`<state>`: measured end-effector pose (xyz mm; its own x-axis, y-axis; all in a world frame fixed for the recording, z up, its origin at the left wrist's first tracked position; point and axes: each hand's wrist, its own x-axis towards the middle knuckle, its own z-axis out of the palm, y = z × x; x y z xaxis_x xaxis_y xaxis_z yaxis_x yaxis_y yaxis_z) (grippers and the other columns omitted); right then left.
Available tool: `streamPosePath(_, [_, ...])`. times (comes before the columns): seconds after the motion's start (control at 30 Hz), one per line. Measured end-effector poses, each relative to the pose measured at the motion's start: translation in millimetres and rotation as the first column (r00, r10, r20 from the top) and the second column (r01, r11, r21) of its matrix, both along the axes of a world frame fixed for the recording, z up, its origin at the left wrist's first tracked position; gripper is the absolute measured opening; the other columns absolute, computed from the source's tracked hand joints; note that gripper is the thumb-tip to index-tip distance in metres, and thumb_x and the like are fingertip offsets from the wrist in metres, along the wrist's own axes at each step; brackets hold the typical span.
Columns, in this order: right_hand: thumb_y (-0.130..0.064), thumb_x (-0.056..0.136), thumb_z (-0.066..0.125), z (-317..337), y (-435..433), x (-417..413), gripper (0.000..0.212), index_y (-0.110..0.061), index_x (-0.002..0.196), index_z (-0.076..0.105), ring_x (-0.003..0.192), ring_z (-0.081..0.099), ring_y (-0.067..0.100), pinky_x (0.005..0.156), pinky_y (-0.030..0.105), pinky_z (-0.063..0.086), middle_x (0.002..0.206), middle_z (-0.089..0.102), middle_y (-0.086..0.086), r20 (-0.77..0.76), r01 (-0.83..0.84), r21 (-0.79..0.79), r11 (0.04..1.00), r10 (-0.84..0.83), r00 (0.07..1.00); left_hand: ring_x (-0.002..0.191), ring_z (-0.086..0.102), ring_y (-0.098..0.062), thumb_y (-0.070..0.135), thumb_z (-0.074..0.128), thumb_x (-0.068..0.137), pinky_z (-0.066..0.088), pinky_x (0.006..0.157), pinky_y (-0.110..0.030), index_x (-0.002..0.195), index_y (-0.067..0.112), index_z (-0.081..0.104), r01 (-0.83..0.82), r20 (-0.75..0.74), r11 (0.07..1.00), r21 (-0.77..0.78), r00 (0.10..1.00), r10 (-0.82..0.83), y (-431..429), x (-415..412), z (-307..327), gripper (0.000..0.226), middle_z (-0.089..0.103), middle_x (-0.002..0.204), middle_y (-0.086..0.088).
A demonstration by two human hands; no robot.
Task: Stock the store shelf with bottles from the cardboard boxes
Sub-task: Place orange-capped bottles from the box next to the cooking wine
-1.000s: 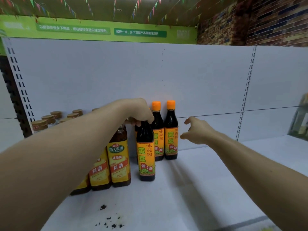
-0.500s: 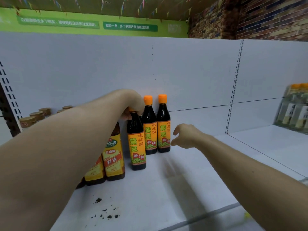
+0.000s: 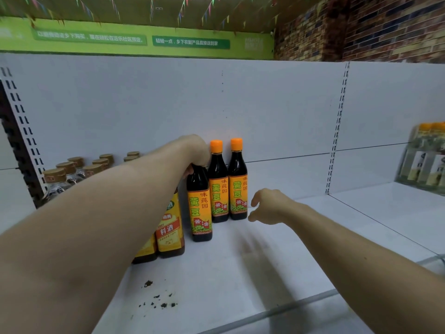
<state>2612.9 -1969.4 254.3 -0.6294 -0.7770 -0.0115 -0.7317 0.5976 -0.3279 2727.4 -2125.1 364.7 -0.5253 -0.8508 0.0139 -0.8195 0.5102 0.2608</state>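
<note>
At the back edge of the shelf (image 3: 252, 280), head view: smooth white deck, with a pair of soy bottles (image 3: 218, 189) upright side by side against the back panel. Dark glossy bodies, square shoulders, orange caps, shiny orange-yellow labels.
Front bottle (image 3: 199, 208): same kind, upright on the shelf, just ahead and left of that pair.
Left hand (image 3: 195, 150): fingers curled down over the front bottle's top and gripping it, cap totally hidden.
Right hand (image 3: 267, 206): hovers just right of the pair, fingers loosely curled, holding nothing. Can't tell if a fingertip brushes the label.
Left side: cooking wine bottles (image 3: 169, 227) with yellow labels, then brown-capped jars (image 3: 69, 168).
Near the front edge: dark crumbs (image 3: 159, 303).
</note>
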Motion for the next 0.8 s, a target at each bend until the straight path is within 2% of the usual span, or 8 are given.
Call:
streamPosePath(0.1, [-0.033,0.095,0.072,-0.3,8.0,3.8,0.045,-0.014,0.134,0.059,0.108,0.063,0.025,0.085,0.032,0.055,0.125,0.065,0.008,-0.006,0.003,0.014,1.0,-0.003,1.0,0.061,0.062,-0.027,0.015,0.061,0.1,0.054,0.059,-0.032,0.091,0.0,0.06,-0.012,0.025,0.997,-0.082,1.0,0.014,4.8,3.7,-2.0,0.018,0.064,0.077,-0.016])
streamPosePath(0.17, [-0.034,0.094,0.072,1.6,13.8,7.3,0.045,-0.015,0.133,0.059,0.108,0.063,0.025,0.089,0.034,0.055,0.126,0.065,0.008,-0.009,0.0,0.009,1.0,0.0,1.0,0.062,0.064,-0.028,0.015,0.064,0.098,0.053,0.055,-0.033,0.091,0.0,0.058,-0.024,-0.01,0.995,-0.102,1.0,0.023,7.5,6.6,-3.4,0.017,0.064,0.076,-0.016])
streamPosePath(0.3, [-0.034,0.095,0.072,5.4,28.6,14.0,0.046,-0.016,0.135,0.058,0.107,0.061,0.024,0.09,0.033,0.054,0.128,0.063,0.007,-0.023,-0.003,-0.005,1.0,0.003,1.0,0.08,0.069,-0.03,0.022,0.066,0.095,0.057,0.059,-0.035,0.136,0.0,0.042,-0.051,-0.159,0.988,-0.149,0.987,0.027,16.5,11.2,-8.0,0.052,0.063,0.095,-0.014])
streamPosePath(0.4, [-0.035,0.094,0.071,4.5,41.9,18.9,0.047,-0.016,0.135,0.058,0.103,0.06,0.023,0.085,0.031,0.052,0.127,0.062,0.006,-0.027,-0.003,-0.007,1.0,0.002,1.0,0.088,0.059,-0.029,0.022,0.058,0.097,0.038,0.053,-0.035,0.151,0.006,0.026,-0.077,-0.181,0.957,-0.281,0.983,0.026,30.1,17.5,-12.4,0.064,0.057,0.108,-0.011])
streamPosePath(0.47, [-0.037,0.095,0.07,1.6,52.1,23.7,0.046,-0.016,0.134,0.058,0.105,0.061,0.024,0.086,0.032,0.053,0.127,0.063,0.006,-0.035,-0.006,-0.014,1.0,0.005,0.999,0.087,0.052,-0.029,0.027,0.056,0.099,0.029,0.053,-0.036,0.148,0.008,0.028,-0.078,-0.199,0.93,-0.359,0.98,0.006,41.6,22.5,-18.7,0.06,0.058,0.111,-0.01])
streamPosePath(0.57, [-0.042,0.098,0.064,-3.3,71.8,32.3,0.047,-0.017,0.137,0.056,0.11,0.062,0.025,0.093,0.036,0.054,0.132,0.062,0.007,-0.052,-0.027,-0.04,0.999,0.025,0.998,0.082,0.057,-0.029,0.032,0.054,0.098,0.039,0.058,-0.034,0.142,0.012,0.032,-0.058,-0.238,0.906,-0.419,0.97,-0.048,64.4,32.8,-35.8,0.053,0.059,0.104,-0.008])
streamPosePath(0.67, [-0.045,0.1,0.057,-8.3,98.0,39.3,0.048,-0.018,0.14,0.055,0.114,0.061,0.026,0.095,0.038,0.052,0.136,0.061,0.009,-0.079,-0.062,-0.075,0.995,0.056,0.995,0.087,0.06,-0.031,0.039,0.055,0.096,0.044,0.07,-0.038,0.134,0.016,0.04,-0.045,-0.222,0.905,-0.422,0.974,-0.055,103.0,47.9,-61.3,0.046,0.061,0.102,-0.006])
streamPosePath(0.8, [-0.047,0.101,0.055,-15.1,140.5,51.7,0.048,-0.02,0.141,0.054,0.114,0.061,0.026,0.095,0.039,0.052,0.135,0.06,0.007,-0.09,-0.121,-0.091,0.988,0.112,0.99,0.091,0.065,-0.028,0.042,0.055,0.095,0.046,0.07,-0.037,0.121,0.02,0.048,-0.039,-0.172,0.931,-0.362,0.985,-0.026,161.0,72.6,-101.3,0.036,0.064,0.105,-0.004])
